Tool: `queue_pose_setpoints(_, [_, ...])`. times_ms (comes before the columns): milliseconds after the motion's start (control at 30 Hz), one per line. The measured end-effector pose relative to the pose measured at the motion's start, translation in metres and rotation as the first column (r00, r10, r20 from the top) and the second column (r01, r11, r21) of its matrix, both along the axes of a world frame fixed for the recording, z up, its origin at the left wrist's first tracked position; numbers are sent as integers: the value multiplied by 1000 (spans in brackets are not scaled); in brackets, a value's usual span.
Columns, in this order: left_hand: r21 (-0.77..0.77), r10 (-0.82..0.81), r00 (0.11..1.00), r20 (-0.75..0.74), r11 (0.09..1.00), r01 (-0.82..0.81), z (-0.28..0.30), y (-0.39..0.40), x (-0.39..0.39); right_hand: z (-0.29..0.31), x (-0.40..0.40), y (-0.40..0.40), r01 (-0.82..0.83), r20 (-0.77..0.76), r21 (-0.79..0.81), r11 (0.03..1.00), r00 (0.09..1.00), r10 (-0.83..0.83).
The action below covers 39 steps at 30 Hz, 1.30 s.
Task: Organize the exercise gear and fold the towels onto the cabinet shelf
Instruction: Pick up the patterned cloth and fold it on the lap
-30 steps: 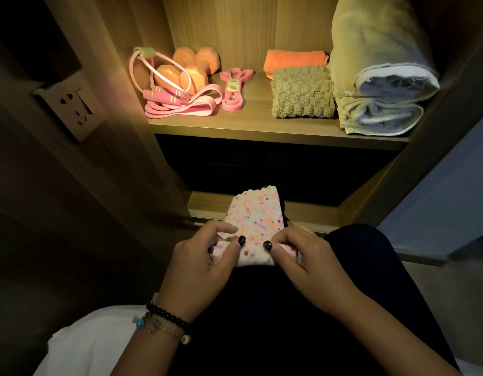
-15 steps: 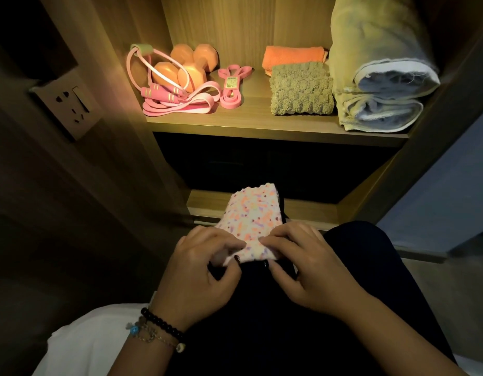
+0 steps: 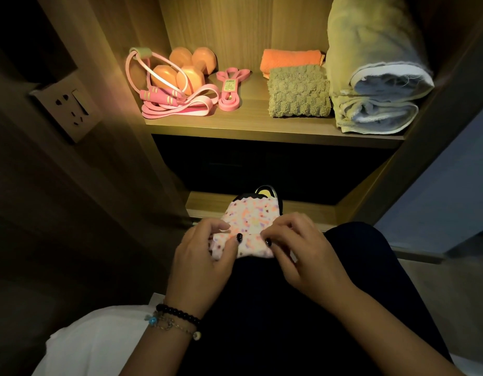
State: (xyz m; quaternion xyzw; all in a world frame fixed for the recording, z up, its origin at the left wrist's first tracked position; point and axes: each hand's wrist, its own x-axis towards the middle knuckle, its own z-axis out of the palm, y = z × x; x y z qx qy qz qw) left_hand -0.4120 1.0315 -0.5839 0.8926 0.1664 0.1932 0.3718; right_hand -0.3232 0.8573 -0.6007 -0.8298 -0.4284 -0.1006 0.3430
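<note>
The person sits facing the open cabinet with a small speckled towel (image 3: 249,226) lying across a dark-trousered knee. Both hands work its near edge: the left hand (image 3: 201,256) pinches the left corner between thumb and curled fingers (image 3: 221,226), and the right hand (image 3: 300,251) pinches the right side of the fold, its fingers bent over the cloth. A dark shoe tip (image 3: 266,192) shows just beyond the towel.

Above, on the lit cabinet shelf (image 3: 262,128), the gear sits at the left: 2 orange dumbbells (image 3: 186,67) with a pink skipping rope (image 3: 164,95) and a pink band looped around and in front of them, and a second pink resistance band (image 3: 230,89) just beside. To the right lie an orange towel (image 3: 290,58) behind a folded olive towel (image 3: 298,90), then 2 big rolled towels (image 3: 378,85) stacked against the right wall. A wall socket (image 3: 68,107) sits on the left panel.
</note>
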Motion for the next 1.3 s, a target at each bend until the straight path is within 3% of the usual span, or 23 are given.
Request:
queue_pose_setpoints(67, [82,-2,998,60,997,-3,-2,3,1,-2,0,-4,-55,55,-63,996,997,59])
queue_pose_setpoints(167, [158,-100,986,131,984,79,-2,5,-1,-5,0,-8,-76,-2,-95,993,997,76])
queue_pose_setpoints(333, [99,-171,978,117,982,160,1,1,-6,-5,3,-2,-72,-77,-54,996,995,68])
queue_pose_setpoints(533, [-74,-134,990,51,988,138,2,-1,-8,-4,1,-1,-1,-434,114,993,899,51])
queue_pose_setpoints(633, [-67,-58,998,11,996,59,3,-6,-3,-3,0,1,28,-514,162,986,855,60])
queue_pose_setpoints(700, [-77,9,999,-47,997,-12,4,-7,4,-2,-1,4,78,-473,162,984,881,8])
queue_pose_setpoints(767, [-75,77,991,-110,994,-86,5,-6,14,-2,-1,7,92,-252,142,986,966,-54])
queue_pose_setpoints(833, [-48,132,976,-172,989,-142,7,-5,22,-5,-2,6,13,-37,107,994,999,-10])
queue_pose_setpoints(900, [-25,177,956,-235,982,-188,9,-5,29,-8,-3,4,-60,12,42,997,998,60])
queue_pose_setpoints(1000, [30,203,955,-215,979,-201,9,-4,29,-11,-2,4,-71,-41,-8,997,997,70])
queue_pose_setpoints(1167, [162,-37,992,124,987,16,1,3,10,-5,7,16,-27,-318,66,997,947,47])
queue_pose_setpoints(1300, [84,-129,988,80,989,122,-1,6,5,-1,17,34,169,-546,182,969,836,-43])
